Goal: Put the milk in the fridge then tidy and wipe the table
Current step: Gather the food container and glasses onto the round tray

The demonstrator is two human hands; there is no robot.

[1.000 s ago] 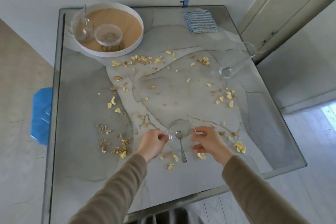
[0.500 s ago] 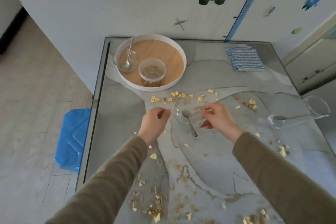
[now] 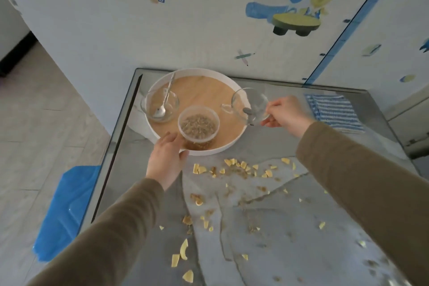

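Fingers of the left grip (image 3: pixel 166 158) are resting loose and straight by the tray (image 3: pixel 222 148) rim, holding nothing. The right grip (image 3: pixel 286 114) is pinching the tilted glass bowl (image 3: pixel 249 101) by its rim above the tray's right edge; likely light, slick, brittle, its spoon (image 3: pixel 247 112) apt to slide.

We count two glass bowls (image 3: pixel 160 109) (image 3: pixel 254 100), two spoons (image 3: pixel 163 104) (image 3: pixel 248 111), one round tray (image 3: pixel 204 71), one plastic tub (image 3: pixel 198 125) of cereal, one striped cloth (image 3: pixel 334 111), one table (image 3: pixel 290 216), too many yellow crumbs (image 3: pixel 241 166) for us to count
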